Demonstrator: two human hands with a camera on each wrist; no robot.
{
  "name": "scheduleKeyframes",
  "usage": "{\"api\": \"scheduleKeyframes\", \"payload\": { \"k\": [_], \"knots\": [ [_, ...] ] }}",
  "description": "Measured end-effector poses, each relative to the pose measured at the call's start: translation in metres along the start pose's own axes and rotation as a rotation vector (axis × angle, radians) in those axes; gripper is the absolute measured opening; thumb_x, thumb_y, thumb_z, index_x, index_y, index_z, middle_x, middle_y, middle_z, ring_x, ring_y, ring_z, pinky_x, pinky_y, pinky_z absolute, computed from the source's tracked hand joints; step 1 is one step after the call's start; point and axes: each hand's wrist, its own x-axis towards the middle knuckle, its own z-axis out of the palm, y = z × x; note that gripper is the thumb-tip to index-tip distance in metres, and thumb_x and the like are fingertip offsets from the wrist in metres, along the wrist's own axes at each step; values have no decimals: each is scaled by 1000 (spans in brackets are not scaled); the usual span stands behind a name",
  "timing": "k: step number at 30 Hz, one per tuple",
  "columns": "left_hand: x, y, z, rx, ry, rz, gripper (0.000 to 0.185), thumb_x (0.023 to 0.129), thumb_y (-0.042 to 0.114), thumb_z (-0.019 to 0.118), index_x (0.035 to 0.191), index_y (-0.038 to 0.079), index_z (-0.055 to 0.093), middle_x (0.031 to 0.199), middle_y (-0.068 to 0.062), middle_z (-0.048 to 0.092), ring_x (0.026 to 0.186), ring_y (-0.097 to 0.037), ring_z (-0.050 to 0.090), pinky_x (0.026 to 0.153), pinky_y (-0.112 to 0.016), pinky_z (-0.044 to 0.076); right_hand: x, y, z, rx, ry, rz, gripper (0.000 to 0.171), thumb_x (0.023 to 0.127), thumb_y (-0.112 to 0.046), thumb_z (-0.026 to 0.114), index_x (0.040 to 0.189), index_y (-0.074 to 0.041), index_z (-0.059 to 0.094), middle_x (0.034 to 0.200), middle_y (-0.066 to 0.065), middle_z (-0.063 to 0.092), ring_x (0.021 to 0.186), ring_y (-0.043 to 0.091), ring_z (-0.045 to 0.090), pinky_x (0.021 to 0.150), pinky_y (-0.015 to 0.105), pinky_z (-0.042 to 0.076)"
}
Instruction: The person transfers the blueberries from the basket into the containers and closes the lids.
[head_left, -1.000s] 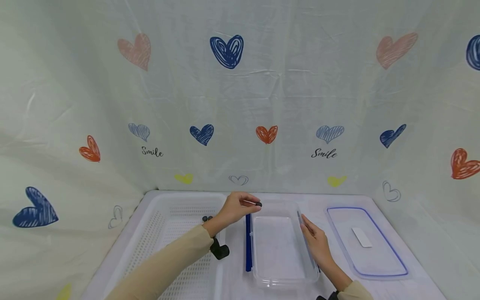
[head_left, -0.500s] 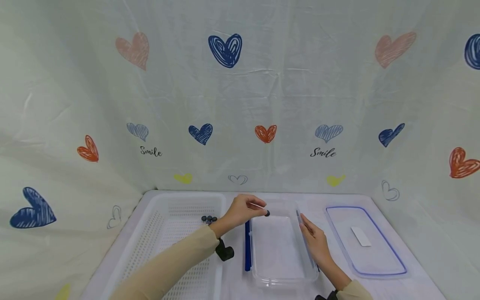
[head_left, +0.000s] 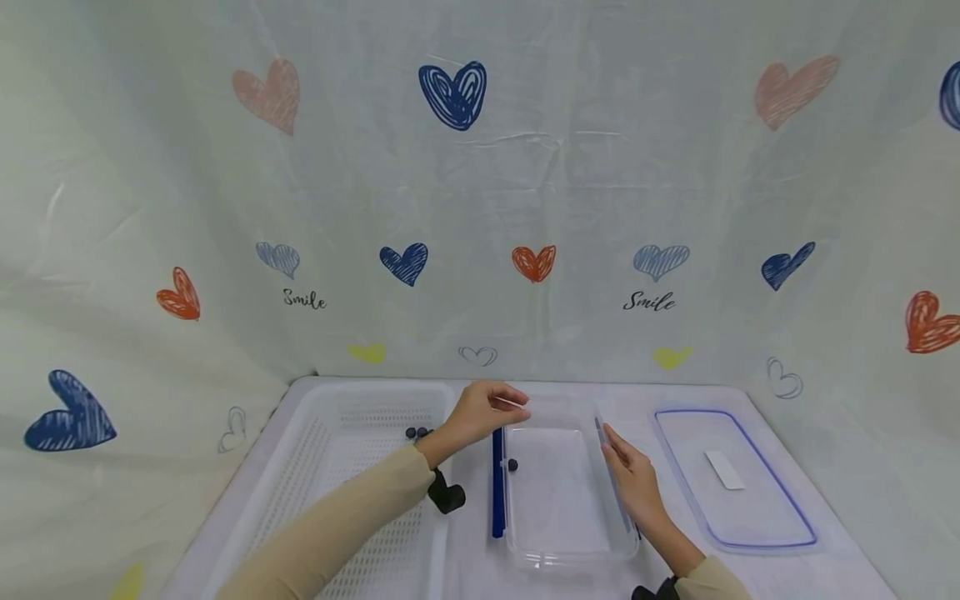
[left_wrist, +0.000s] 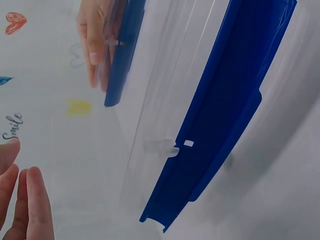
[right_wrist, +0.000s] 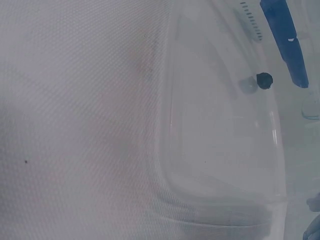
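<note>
In the head view my left hand (head_left: 480,412) hovers over the far left part of a clear plastic box (head_left: 573,560). Its fingertips are near one another and nothing is between them; the left wrist view shows these fingers (left_wrist: 37,200) fairly straight. A dark, round blueberry (head_left: 513,465) lies inside the box by its left wall, also visible as a blueberry (right_wrist: 264,81) in the right wrist view. My right hand (head_left: 633,475) touches the box's right side at the flap, fingers extended along it. A blue flap (head_left: 498,492) hangs open on the left side.
At left stands a white perforated basket (head_left: 300,467) with several blueberries (head_left: 411,433), partly hidden behind the left wrist. On the right lies a clear lid (head_left: 750,525) with a blue seal and a white label. A heart-printed curtain (head_left: 465,200) hangs behind the table.
The left hand moved right with the blueberry, let it go into the box, and has drawn back slightly up and left. The right hand keeps its place on the box.
</note>
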Motion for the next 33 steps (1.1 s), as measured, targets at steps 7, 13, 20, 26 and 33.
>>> {"api": "scheduleKeyframes", "payload": {
  "k": [7, 13, 20, 26, 33],
  "knots": [
    [-1, -2, -15, 15, 36, -19, 23, 87, 19, 80, 107, 8, 75, 109, -6, 72, 96, -19, 70, 81, -32, 58, 1, -1, -1, -5, -2, 2, 48, 106, -22, 52, 147, 2, 44, 147, 16, 46, 133, 32, 45, 102, 33, 40],
    [-6, -8, -30, 36, 58, -16, 26, 87, 18, 80, 112, 9, 74, 111, -6, 72, 98, -18, 69, 85, -34, 57, 1, 0, -2, 16, -16, 8, 48, 106, -22, 51, 147, 2, 43, 149, 16, 43, 135, 30, 43, 92, 5, 34],
    [-17, -16, -52, 17, 85, -8, 29, 88, 18, 79, 114, 7, 73, 113, -6, 71, 100, -22, 69, 85, -35, 57, 0, 0, -1, 3, -3, 6, 48, 106, -21, 52, 146, 4, 44, 147, 19, 45, 136, 33, 41, 90, 2, 32],
    [-31, -26, -71, 33, 117, 1, 30, 88, 16, 78, 115, 5, 72, 115, -10, 70, 100, -25, 69, 84, -36, 58, 0, -2, 0, 8, -2, 13, 48, 106, -21, 52, 146, 4, 44, 147, 19, 45, 136, 33, 41, 89, 2, 32],
    [-46, -43, -89, 48, 135, -46, 32, 88, 14, 78, 116, 0, 70, 115, -13, 70, 100, -28, 69, 82, -35, 58, -1, -4, 0, 13, -7, 15, 48, 106, -21, 52, 146, 4, 44, 147, 19, 44, 136, 31, 41, 89, 1, 32]
  ]
}}
